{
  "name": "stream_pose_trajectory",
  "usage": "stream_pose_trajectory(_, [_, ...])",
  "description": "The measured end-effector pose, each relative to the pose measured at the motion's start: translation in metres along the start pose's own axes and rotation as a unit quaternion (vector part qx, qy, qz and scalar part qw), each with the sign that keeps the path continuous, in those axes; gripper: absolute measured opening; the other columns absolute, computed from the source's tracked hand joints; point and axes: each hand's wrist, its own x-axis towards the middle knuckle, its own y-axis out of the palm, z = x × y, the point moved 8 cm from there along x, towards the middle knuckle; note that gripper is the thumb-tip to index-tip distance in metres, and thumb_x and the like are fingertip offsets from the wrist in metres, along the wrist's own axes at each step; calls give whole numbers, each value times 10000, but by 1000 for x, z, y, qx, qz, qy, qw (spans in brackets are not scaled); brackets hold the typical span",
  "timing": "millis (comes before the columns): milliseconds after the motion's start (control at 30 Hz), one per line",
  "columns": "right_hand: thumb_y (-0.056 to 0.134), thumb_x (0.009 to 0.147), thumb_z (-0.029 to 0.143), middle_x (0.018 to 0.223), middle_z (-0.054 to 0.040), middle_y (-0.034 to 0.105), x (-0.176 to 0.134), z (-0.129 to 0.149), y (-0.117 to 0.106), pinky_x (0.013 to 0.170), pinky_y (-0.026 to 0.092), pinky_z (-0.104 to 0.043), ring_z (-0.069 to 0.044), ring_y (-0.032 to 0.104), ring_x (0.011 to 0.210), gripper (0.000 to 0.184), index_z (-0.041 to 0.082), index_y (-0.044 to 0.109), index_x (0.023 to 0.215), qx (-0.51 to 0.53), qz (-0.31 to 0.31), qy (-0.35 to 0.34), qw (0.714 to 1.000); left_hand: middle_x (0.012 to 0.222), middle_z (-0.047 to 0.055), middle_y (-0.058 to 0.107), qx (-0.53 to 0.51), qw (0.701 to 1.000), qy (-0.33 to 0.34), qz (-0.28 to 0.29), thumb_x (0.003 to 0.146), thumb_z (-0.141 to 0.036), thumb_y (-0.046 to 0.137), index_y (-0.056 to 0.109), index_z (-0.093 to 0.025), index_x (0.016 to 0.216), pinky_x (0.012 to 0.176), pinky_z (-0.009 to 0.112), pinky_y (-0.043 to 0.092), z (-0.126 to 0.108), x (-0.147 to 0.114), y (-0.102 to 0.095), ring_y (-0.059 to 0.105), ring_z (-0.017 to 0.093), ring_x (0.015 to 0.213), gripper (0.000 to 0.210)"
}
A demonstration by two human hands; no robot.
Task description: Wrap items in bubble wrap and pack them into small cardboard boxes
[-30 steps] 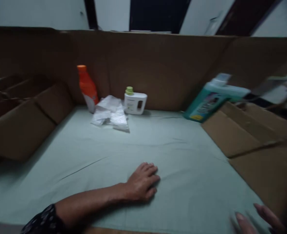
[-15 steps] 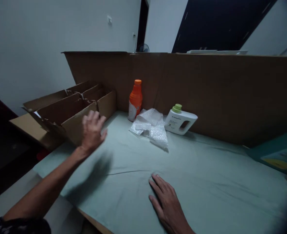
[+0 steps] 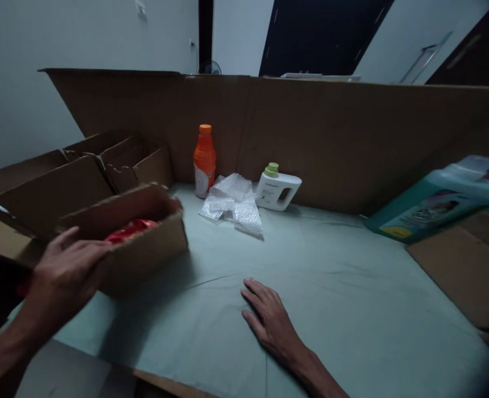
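Note:
My left hand (image 3: 68,268) is closed on the left end of a small open cardboard box (image 3: 157,243), fingers at its rim. A shiny red item (image 3: 130,231) shows inside, and I cannot make out its kind. This small box stands slightly tilted in front of a larger divided cardboard box (image 3: 53,185). My right hand (image 3: 267,318) lies flat on the pale green cloth (image 3: 331,298), fingers loosely spread and holding nothing. Ahead of it is crumpled bubble wrap (image 3: 236,204), between an upright orange bottle (image 3: 205,160) and a white jug with a green cap (image 3: 277,188).
A tall cardboard panel (image 3: 311,138) runs along the back of the table. On the right, a teal liquid jug (image 3: 431,207) leans at an angle behind a cardboard piece (image 3: 468,271). The table's front edge (image 3: 165,384) shows at lower left.
My left hand has moved left and down, and the small box with the red item now appears with it. My right hand stays on the cloth. The view has swung right.

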Motion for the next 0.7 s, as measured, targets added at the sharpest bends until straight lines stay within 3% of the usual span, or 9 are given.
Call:
stream_pose_trajectory(67, [581, 940, 290, 1428, -149, 601, -1, -5, -2, 1076, 473, -506, -294, 563, 1319, 434, 198, 603, 1363, 36, -6, 18, 999, 861, -43, 769, -53, 997, 58, 17, 914, -211, 563, 675, -300, 940, 1192, 492, 329, -48, -4, -5, 727, 184, 847, 145])
stream_pose_trajectory(133, [566, 931, 333, 1408, -162, 613, -2, -10, -6, 1059, 490, -493, -302, 584, 1287, 499, 179, 571, 1406, 84, -17, 46, 995, 1007, -32, 766, -87, 994, 60, 7, 877, -168, 635, 676, -334, 1036, 1221, 517, 296, -80, -9, -9, 706, 215, 1051, 234])
stream_pose_trajectory(200, [532, 928, 386, 1365, -165, 642, -4, -17, -12, 1013, 526, -469, -305, 621, 1225, 530, 170, 570, 1411, 135, -24, 92, 986, 1326, 7, 660, -117, 992, -5, -42, 794, -207, 765, 616, -370, 1249, 1221, 561, 307, -88, -19, -9, 582, 280, 1295, 505])
stream_pose_trajectory(267, [516, 922, 454, 1324, -164, 668, -8, -22, -17, 970, 552, -458, -312, 650, 1164, 566, 166, 579, 1405, 178, -24, 145, 973, 1569, 49, 431, -175, 974, -118, -87, 710, -289, 856, 423, -374, 1477, 1221, 573, 317, -75, -36, 1, 436, 330, 1435, 885])
stream_pose_trajectory(300, [521, 915, 491, 1318, -166, 671, -10, -23, -20, 964, 556, -460, -318, 658, 1149, 596, 159, 576, 1408, 195, -23, 167, 966, 1615, 71, 354, -215, 956, -182, -85, 703, -331, 862, 320, -355, 1541, 1220, 564, 325, -64, -47, 13, 403, 339, 1457, 999])
stream_pose_trajectory(367, [544, 897, 557, 1328, -179, 664, -12, -19, -28, 976, 552, -468, -331, 660, 1153, 667, 140, 567, 1417, 232, -22, 186, 955, 1596, 123, 385, -301, 908, -293, -1, 738, -398, 824, 299, -290, 1557, 1180, 548, 389, -50, -66, 52, 448, 354, 1425, 978])
stream_pose_trajectory(433, [553, 893, 589, 1336, -178, 660, -12, -12, -35, 993, 545, -455, -330, 654, 1176, 685, 145, 569, 1415, 273, -25, 181, 944, 1454, 166, 549, -366, 847, -361, 135, 760, -441, 784, 470, -214, 1449, 1076, 537, 493, -52, -82, 96, 567, 374, 1302, 791])
stream_pose_trajectory(500, [528, 921, 571, 1313, -159, 677, -12, -10, -42, 1011, 536, -429, -312, 654, 1182, 612, 174, 602, 1381, 305, -35, 180, 935, 1264, 170, 670, -410, 797, -385, 220, 764, -468, 758, 612, -164, 1266, 985, 517, 547, -62, -86, 127, 643, 372, 1171, 605])
stream_pose_trajectory(700, [647, 838, 577, 1021, -119, 772, -8, -68, -55, 900, 582, -415, -292, 704, 940, 490, 172, 752, 1091, 325, -113, 270, 899, 1143, 121, 694, -504, 772, -340, 186, 748, -390, 735, 633, -155, 1143, 973, 455, 531, -91, -28, 187, 641, 310, 1088, 471])
